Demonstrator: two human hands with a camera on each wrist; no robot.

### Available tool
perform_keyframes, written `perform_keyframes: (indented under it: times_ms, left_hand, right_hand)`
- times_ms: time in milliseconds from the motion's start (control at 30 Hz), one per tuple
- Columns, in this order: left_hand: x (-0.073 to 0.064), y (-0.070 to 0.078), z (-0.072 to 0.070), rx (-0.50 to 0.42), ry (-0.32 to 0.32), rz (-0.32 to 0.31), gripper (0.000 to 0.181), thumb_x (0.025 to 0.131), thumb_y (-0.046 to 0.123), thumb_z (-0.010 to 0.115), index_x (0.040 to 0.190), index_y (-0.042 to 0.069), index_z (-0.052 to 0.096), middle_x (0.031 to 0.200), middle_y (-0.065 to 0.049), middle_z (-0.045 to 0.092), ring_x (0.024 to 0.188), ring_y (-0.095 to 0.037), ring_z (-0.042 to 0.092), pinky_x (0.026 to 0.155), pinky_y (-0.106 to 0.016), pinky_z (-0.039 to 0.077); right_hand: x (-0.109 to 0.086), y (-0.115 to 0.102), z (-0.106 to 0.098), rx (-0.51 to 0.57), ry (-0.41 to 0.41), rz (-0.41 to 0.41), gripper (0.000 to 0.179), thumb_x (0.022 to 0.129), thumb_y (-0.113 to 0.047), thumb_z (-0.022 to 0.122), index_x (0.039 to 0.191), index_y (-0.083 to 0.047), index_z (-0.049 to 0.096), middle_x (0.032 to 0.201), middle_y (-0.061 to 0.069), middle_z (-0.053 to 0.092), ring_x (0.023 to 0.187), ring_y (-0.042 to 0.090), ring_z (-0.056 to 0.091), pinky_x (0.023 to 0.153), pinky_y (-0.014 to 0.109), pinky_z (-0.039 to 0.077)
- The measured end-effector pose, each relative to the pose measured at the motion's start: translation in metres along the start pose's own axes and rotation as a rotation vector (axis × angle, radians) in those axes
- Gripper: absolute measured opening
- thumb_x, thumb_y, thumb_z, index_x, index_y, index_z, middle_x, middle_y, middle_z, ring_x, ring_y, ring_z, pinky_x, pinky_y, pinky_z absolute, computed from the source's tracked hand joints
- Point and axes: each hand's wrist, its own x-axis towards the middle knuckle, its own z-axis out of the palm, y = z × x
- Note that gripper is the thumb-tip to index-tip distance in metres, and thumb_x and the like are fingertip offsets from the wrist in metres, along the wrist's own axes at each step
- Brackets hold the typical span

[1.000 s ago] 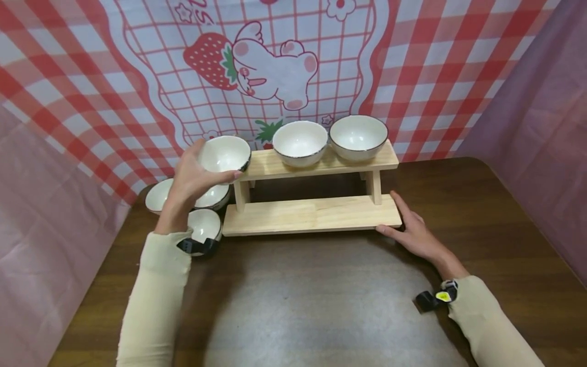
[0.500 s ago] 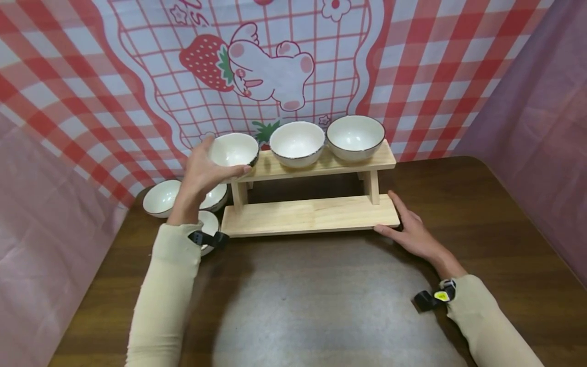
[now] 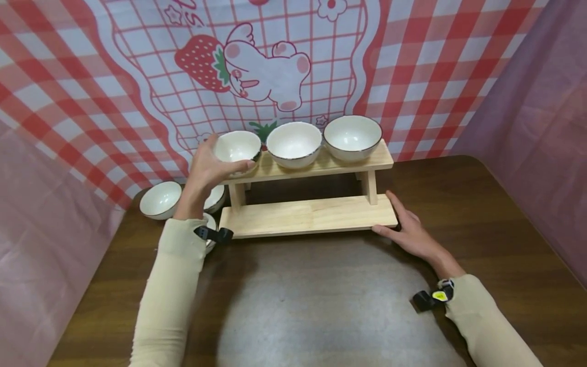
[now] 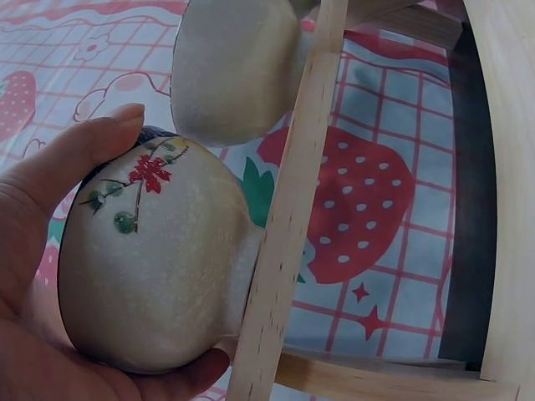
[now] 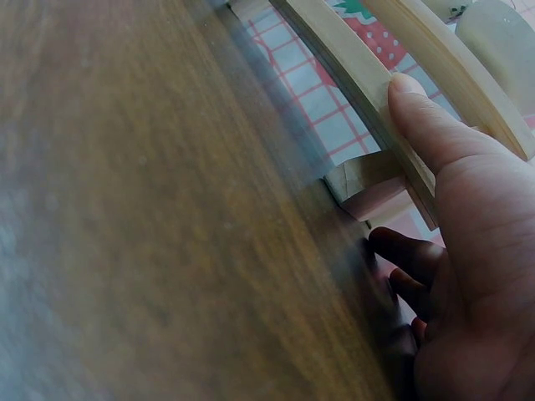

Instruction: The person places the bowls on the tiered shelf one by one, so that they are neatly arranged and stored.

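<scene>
My left hand (image 3: 204, 165) grips a white bowl (image 3: 237, 146) with a dark rim at the left end of the upper tier of a two-tier wooden stand (image 3: 302, 216). In the left wrist view, a red flower with green leaves decorates this bowl's side, and its foot meets the board. Two similar bowls, a middle bowl (image 3: 294, 145) and a right bowl (image 3: 352, 136), sit along that same tier. At the stand's lower right corner my right hand (image 3: 412, 234) holds the board, thumb on its front edge. The other fingers lie by the board's end, partly hidden.
Left of the stand, a bowl (image 3: 160, 200) stands on the brown wooden table (image 3: 293, 306). Two more, a rear bowl (image 3: 214, 199) and a front bowl (image 3: 211, 224), are partly hidden by my left arm. A red-checked cloth (image 3: 422, 66) hangs close behind the stand.
My left hand has carried its bowl rightward onto the upper tier's left end, closer to the middle bowl. My right hand keeps its place at the stand's corner.
</scene>
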Motion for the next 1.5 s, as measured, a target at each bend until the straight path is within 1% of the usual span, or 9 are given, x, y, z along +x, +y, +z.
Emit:
perform_keyframes:
  times_ms: [233,567,667,800,900,1067,1200,1333,1500]
  left_hand:
    - [0.001,-0.001,0.000,-0.019,-0.007,-0.019,0.102,0.069,0.029,0.090,0.153,0.009,0.037,0.145,-0.024,0.044,0.123,-0.035,0.050,0.105,-0.050,0.048]
    - [0.007,-0.004,0.003,-0.011,-0.008,0.011,0.098,0.069,0.031,0.091,0.150,0.009,0.041,0.142,-0.023,0.047,0.121,-0.034,0.051,0.102,-0.049,0.049]
    - [0.007,-0.004,0.003,0.005,-0.019,0.017,0.102,0.070,0.031,0.090,0.153,0.008,0.035,0.145,-0.024,0.044,0.124,-0.036,0.050,0.103,-0.051,0.049]
    - [0.006,-0.003,0.000,0.047,-0.037,-0.010,0.115,0.074,0.036,0.086,0.161,0.009,0.016,0.160,-0.023,0.028,0.137,-0.039,0.042,0.113,-0.054,0.042]
    - [0.004,-0.003,-0.001,0.053,-0.046,-0.031,0.118,0.077,0.041,0.084,0.162,0.012,0.007,0.167,-0.018,0.016,0.146,-0.038,0.033,0.119,-0.055,0.034]
    - [0.002,-0.002,-0.001,0.005,-0.031,-0.013,0.116,0.078,0.042,0.083,0.163,0.015,0.008,0.168,-0.014,0.015,0.146,-0.034,0.031,0.121,-0.053,0.031]
    - [-0.002,-0.002,-0.004,0.011,0.000,0.008,0.115,0.078,0.042,0.082,0.162,0.014,0.010,0.169,-0.012,0.016,0.150,-0.031,0.027,0.123,-0.053,0.027]
    - [-0.010,-0.002,-0.009,0.043,0.013,0.011,0.114,0.078,0.047,0.081,0.163,0.019,0.010,0.170,-0.010,0.014,0.155,-0.031,0.018,0.124,-0.059,0.021]
    - [-0.022,-0.007,-0.020,0.025,0.020,0.023,0.112,0.079,0.046,0.081,0.163,0.023,0.009,0.171,-0.007,0.008,0.158,-0.030,0.009,0.124,-0.062,0.016]
  right_hand:
    - [0.000,0.000,0.001,0.007,-0.004,0.003,0.101,0.092,-0.036,0.072,0.163,-0.015,0.003,0.163,0.027,0.023,0.147,0.047,0.027,0.114,0.069,0.026]
    - [0.001,-0.001,0.000,0.021,-0.008,0.001,0.102,0.092,-0.035,0.072,0.163,-0.015,0.002,0.165,0.025,0.021,0.148,0.047,0.025,0.114,0.070,0.025]
    - [0.001,-0.001,0.000,0.021,-0.005,-0.002,0.102,0.091,-0.035,0.072,0.163,-0.015,0.003,0.165,0.025,0.020,0.148,0.047,0.025,0.114,0.070,0.025]
    - [0.001,-0.001,0.000,0.016,-0.003,-0.002,0.101,0.092,-0.035,0.072,0.163,-0.015,0.003,0.164,0.026,0.021,0.148,0.047,0.025,0.114,0.070,0.026]
    - [0.000,0.000,0.000,0.009,-0.001,-0.003,0.101,0.092,-0.035,0.072,0.163,-0.015,0.003,0.164,0.026,0.022,0.147,0.047,0.026,0.114,0.070,0.026]
    - [0.000,0.000,0.001,0.008,0.001,-0.007,0.101,0.092,-0.035,0.072,0.163,-0.014,0.003,0.164,0.026,0.021,0.148,0.047,0.025,0.114,0.070,0.025]
    - [-0.001,0.000,0.001,0.002,0.002,-0.006,0.101,0.092,-0.035,0.072,0.163,-0.014,0.003,0.164,0.026,0.022,0.148,0.048,0.026,0.114,0.069,0.026]
    - [-0.001,-0.001,0.001,-0.009,0.001,0.000,0.101,0.092,-0.037,0.071,0.163,-0.015,0.002,0.163,0.027,0.023,0.147,0.048,0.026,0.114,0.070,0.026]
    - [-0.001,-0.001,0.000,-0.009,0.004,0.001,0.101,0.092,-0.036,0.071,0.163,-0.015,0.003,0.163,0.028,0.023,0.147,0.049,0.027,0.113,0.069,0.026]
